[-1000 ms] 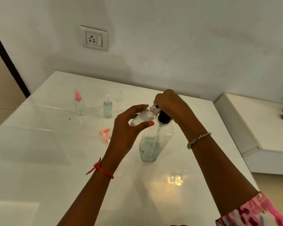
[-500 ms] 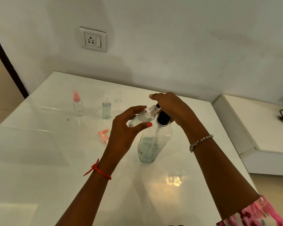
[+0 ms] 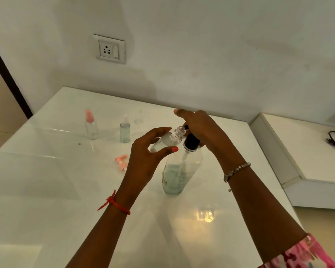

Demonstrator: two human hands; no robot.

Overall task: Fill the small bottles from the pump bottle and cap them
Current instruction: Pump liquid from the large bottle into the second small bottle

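White table (image 3: 46, 190), left hand (image 3: 143, 157) curled round tilted small bottle (image 3: 168, 139) (uncapped), right hand (image 3: 205, 128) flat atop pump bottle (image 3: 182, 171).

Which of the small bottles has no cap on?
The clear bottle tilted in the left hand, its neck bare. The pink-topped bottle and the bluish bottle are capped.

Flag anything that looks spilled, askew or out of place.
Only the pink spray cap lies loose on its side on the table, beside the left hand, which holds an uncapped small bottle. No spill shows.
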